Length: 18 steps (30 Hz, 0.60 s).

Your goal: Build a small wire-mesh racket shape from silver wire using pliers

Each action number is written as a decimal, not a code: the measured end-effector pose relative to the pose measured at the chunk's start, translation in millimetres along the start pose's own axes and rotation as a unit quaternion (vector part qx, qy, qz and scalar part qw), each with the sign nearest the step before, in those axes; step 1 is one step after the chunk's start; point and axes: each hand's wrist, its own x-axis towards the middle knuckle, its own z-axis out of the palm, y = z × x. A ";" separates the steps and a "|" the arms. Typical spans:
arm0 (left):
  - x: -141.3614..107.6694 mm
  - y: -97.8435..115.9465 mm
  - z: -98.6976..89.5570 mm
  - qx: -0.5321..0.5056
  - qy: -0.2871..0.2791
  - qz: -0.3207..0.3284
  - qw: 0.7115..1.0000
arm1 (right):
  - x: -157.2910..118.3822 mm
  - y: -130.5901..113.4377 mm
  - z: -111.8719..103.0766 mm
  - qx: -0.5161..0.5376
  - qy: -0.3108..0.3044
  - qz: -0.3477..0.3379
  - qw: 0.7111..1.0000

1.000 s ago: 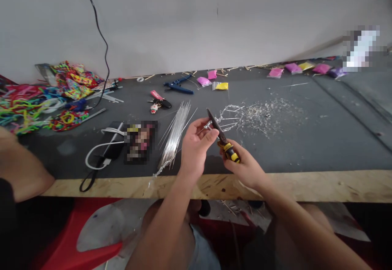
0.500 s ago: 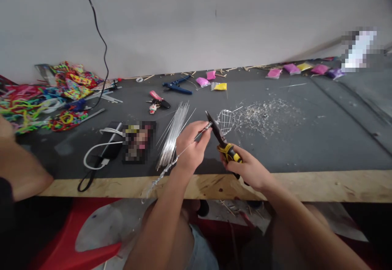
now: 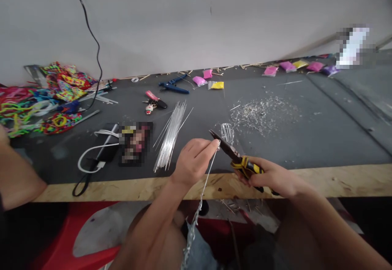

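The left hand pinches a wire between thumb and fingers, which hide its tip; the twisted length hangs toward six o'clock and is cut off below. The right hand is wrapped around the handles of the pliers, covering part of them; I cannot tell whether their jaws grip the wire. At the pliers' twelve o'clock, a wire cage is partly hidden behind them.

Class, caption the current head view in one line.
Wire in the left hand, pliers in the right hand, clippings scattered beyond.
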 end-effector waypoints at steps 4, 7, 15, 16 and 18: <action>2.7 5.2 0.7 -0.014 0.045 -0.037 0.998 | 4.3 2.7 4.5 0.083 -0.046 -0.007 0.995; 9.4 9.0 -2.9 0.007 0.086 -0.048 0.995 | 9.0 6.4 8.9 0.187 -0.083 -0.003 0.979; 11.2 7.4 -17.8 0.066 0.026 0.009 0.997 | 17.5 8.7 3.1 0.201 -0.126 -0.006 0.971; 9.5 6.5 -19.7 0.070 0.011 0.011 0.997 | 18.5 9.2 1.0 0.192 -0.132 -0.002 0.972; 6.6 5.3 -23.8 0.077 -0.019 0.013 0.997 | 20.2 11.1 -3.2 0.174 -0.142 0.006 0.975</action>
